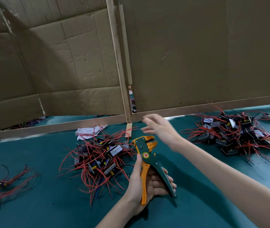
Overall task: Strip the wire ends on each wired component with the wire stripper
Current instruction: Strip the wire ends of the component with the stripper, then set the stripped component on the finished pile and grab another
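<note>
We record the left hand [155, 186] gripping the wire stripper [145, 155] by its spread orange and dark-green handles, orange head uppermost. The right hand [162, 129], blurred, fingers spread and empty, hangs just beyond that head.

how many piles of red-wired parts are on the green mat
3: the centre pile left of the wire stripper, the right pile at far right, and a small loose bunch at the left edge. More may be hidden behind the cardboard.

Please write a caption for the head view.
Left hand grips the wire stripper beside a pile of red-wired components; right hand hovers open.
</note>
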Motion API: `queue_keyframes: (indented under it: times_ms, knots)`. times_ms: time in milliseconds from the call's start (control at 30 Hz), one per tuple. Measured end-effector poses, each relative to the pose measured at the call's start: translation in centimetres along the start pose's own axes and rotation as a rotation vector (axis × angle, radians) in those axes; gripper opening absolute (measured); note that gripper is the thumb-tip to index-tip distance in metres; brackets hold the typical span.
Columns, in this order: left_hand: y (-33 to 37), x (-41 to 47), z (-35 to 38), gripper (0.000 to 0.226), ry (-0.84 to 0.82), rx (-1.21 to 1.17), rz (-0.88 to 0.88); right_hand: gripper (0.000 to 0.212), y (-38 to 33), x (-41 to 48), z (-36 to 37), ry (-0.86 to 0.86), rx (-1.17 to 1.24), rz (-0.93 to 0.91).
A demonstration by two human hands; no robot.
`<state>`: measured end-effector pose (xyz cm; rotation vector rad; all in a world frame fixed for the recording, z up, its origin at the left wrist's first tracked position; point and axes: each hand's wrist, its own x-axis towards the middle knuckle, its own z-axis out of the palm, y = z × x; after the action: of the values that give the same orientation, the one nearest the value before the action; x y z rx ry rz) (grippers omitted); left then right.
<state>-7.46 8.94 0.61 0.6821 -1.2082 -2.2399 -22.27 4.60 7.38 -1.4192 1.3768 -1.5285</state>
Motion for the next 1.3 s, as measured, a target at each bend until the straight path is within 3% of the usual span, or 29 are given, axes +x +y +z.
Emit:
queue_keyframes:
  times_ms: [100,233,400,533,633,767,867,933,1000,1300]
  knots:
    - [0.0,-0.1,0.1,0.088,-0.004,0.015,0.007,0.019,2.2,-0.9,-5.4,0.313,-0.36,-0.055]
    - [-0.2,0.0,-0.2,0.09,-0.001,0.04,0.023,0.031,6.0,-3.9,-11.0,0.377,-1.079,0.109]
    - [-0.5,0.2,-0.4,0.088,0.002,0.034,0.043,0.04,7.7,-6.2,-12.9,0.45,-1.276,0.163]
    - [-0.4,0.1,-0.6,0.088,0.009,0.031,0.072,0.028,7.6,-6.0,-13.1,0.479,-1.372,0.173]
    - [-0.4,0.1,-0.7,0.087,0.017,0.043,0.082,0.021,7.7,-6.2,-13.0,0.524,-1.318,0.101]
    - [-0.4,0.1,-0.8,0.088,0.026,0.055,0.094,0.013,7.0,-6.3,-12.1,0.548,-1.011,-0.217]
    - [-0.4,0.2,-0.9,0.088,0.039,0.06,0.094,0.018,6.7,-6.3,-11.2,0.239,-0.869,-0.325]
    - [-0.4,0.2,-0.9,0.088,0.042,0.061,0.096,0.024,6.9,-6.5,-10.5,0.009,-0.873,-0.23]
    - [-0.4,0.3,-0.8,0.088,0.038,0.059,0.099,0.032,7.2,-6.6,-10.1,-0.078,-0.854,-0.167]
    - [-0.5,0.3,-1.1,0.088,0.057,0.079,0.108,0.036,5.9,-6.7,-10.2,0.447,-0.469,0.016]
